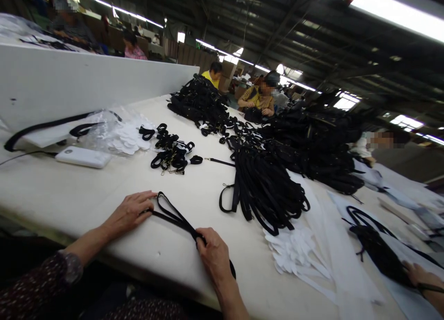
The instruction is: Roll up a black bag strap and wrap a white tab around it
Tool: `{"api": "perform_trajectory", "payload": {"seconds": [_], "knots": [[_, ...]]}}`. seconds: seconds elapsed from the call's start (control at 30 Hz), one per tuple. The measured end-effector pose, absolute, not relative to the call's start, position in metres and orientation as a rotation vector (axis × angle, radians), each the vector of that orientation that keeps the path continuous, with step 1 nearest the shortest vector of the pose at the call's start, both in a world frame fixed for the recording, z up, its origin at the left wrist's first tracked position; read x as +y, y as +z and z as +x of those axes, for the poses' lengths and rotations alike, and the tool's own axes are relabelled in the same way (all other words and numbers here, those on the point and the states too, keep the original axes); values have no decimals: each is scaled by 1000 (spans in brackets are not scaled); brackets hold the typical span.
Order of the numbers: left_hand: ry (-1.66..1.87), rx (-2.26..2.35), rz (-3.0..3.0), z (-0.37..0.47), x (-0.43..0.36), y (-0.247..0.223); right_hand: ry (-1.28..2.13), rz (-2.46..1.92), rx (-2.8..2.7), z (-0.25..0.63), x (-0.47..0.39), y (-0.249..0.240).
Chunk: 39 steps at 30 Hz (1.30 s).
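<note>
Strap of black webbing (pixel 189 228), doubled into a narrow loop, stretches between the person's two hands just above or on the near part of the pale table (pixel 114 181). Its long axis slants from the left hand, farther from the table's near edge, down toward the right hand, nearer that edge. The loop's rounded end points forward and left, just beside the left fingertips; its sides converge toward the right hand.

The right hand (pixel 213 250) is closed around the strap where the sides meet, with a black curve of webbing showing beyond the wrist. The left hand (pixel 130 214) lies with fingers extended, their tips at the strap's other end; whether they pinch it, I cannot tell.

Beyond the loop sits a cluster of small coiled straps (pixel 169 153) with metal clips. Right of it, a large bunch of long black straps (pixel 267 186) fans toward the near edge, beside white strips (pixel 294 250). Farther left are a white device (pixel 83 156) and white pieces (pixel 130 137) by clear plastic. At far right, a co-worker's hand (pixel 414 274) touches a black pouch (pixel 378 253).
</note>
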<state>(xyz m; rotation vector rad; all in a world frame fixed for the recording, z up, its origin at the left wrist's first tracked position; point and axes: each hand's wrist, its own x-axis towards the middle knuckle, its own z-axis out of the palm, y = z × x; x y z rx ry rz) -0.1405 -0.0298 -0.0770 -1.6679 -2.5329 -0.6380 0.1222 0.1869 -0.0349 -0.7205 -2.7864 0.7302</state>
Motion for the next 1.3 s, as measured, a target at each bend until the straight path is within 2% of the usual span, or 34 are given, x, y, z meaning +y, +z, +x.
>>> {"api": "perform_trajectory", "payload": {"seconds": [0.13, 0.33, 0.5, 0.6, 0.77, 0.97, 1.3], "knots": [[-552, -2520, -1669, -129, -20, -58, 687, -696, -2792, 124, 186, -36], [-640, -2279, -2159, -82, 24, -55, 684, -647, -2827, 124, 186, -32], [-806, -2250, -2164, -69, 48, -70, 976, -682, -2711, 138, 194, -22], [-838, -2261, -2167, -70, 48, -72, 1023, -776, -2678, 157, 197, -11], [-874, -2282, -2162, -69, 46, -72, 924, -840, -2844, 185, 192, -3], [-891, -2310, -2123, -64, 48, -67, 591, -797, -2968, 185, 188, -8], [-933, -2289, -2083, -66, 51, -66, 461, -573, -2902, 189, 181, -23]]}}
